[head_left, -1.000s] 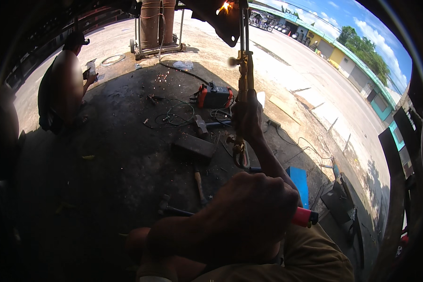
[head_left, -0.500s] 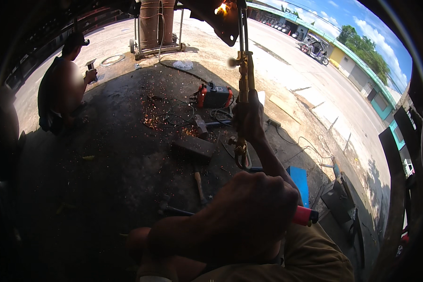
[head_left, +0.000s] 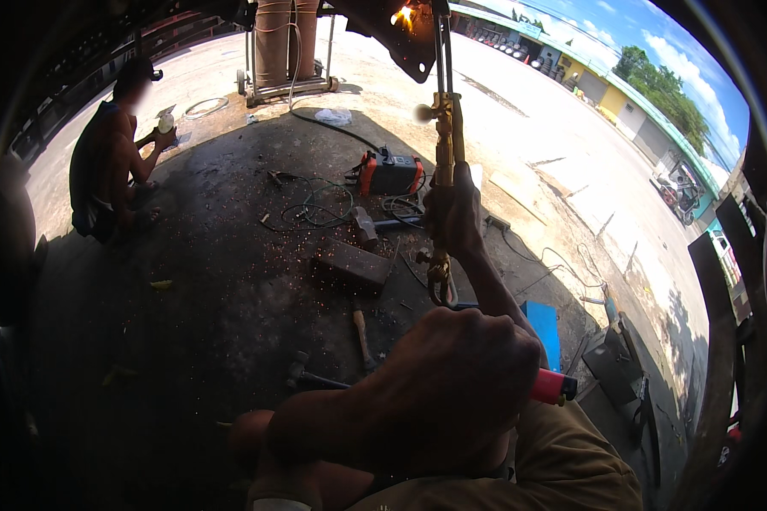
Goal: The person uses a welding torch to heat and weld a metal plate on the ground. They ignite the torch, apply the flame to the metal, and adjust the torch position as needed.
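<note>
Right hand (head_left: 453,209) has its fingers curled all the way around a brass torch (head_left: 444,140), no gap that I can see. Left hand (head_left: 477,362) is balled into a tight fist with a smooth red-pink cylinder (head_left: 550,387), black at the end, poking out of its right side; looks like a lighter. Torch stands near upright in the middle of the view: chunky yellow body, knobby fittings, two skinny straight tubes running up toward a bright orange flame (head_left: 406,15) at a dark flat metal plate (head_left: 411,53) with a round hole near its lower corner. Can't make out the tip itself.

Tiny orange sparks are sprinkled over the rough, grimy concrete (head_left: 196,315). On it there's a boxy orange-and-black machine (head_left: 389,175), a blocky hammer head (head_left: 364,228), a rectangular dark block (head_left: 352,266), a wooden handle (head_left: 361,335) and a flat blue panel (head_left: 541,332). Further off, rust-brown cylinders (head_left: 271,47) stand on a wheeled cart (head_left: 290,92), and a squatting person (head_left: 106,166) at the left holds something pale.

Biggest thing in the way is that left fist and forearm: they cover part of the other forearm and a chunk of floor.
</note>
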Tool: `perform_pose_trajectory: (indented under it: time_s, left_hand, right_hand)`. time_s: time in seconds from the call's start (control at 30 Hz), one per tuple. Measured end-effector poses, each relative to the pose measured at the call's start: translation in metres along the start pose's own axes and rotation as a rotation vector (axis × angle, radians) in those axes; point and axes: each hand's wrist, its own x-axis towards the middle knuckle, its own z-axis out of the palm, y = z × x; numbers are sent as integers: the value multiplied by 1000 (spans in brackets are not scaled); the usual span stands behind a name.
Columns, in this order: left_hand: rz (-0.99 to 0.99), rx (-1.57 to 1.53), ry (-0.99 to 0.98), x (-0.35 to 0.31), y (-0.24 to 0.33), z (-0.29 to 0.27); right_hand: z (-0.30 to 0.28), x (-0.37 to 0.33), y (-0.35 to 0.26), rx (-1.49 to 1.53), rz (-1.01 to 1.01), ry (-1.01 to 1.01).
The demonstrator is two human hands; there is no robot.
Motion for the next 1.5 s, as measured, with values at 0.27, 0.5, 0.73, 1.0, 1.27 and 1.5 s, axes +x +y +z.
perform_pose_trajectory:
  time_s: [0.27, 0.5, 0.73, 1.0, 1.27, 1.5]
  left_hand:
    - [-18, 4, -51, 1, 2, -2]
    - [6, 6, -18, 0, 3, 0]
    - [15, 46, -29, -2, 8, -1]
    - [31, 68, -25, 0, 9, -1]
    - [18, 56, -41, -1, 10, 2]
    - [9, 21, -8, 1, 8, 8]
  right_hand:
    - [2, -2, -2, 18, -6, 26]
    - [2, -6, -3, -20, -25, 2]
    - [1, -9, -6, -54, -10, -4]
    - [3, -11, -5, -22, 7, 11]
    - [-12, -11, 6, -1, 117, -43]
    - [-29, -28, 20, -92, -69, -8]
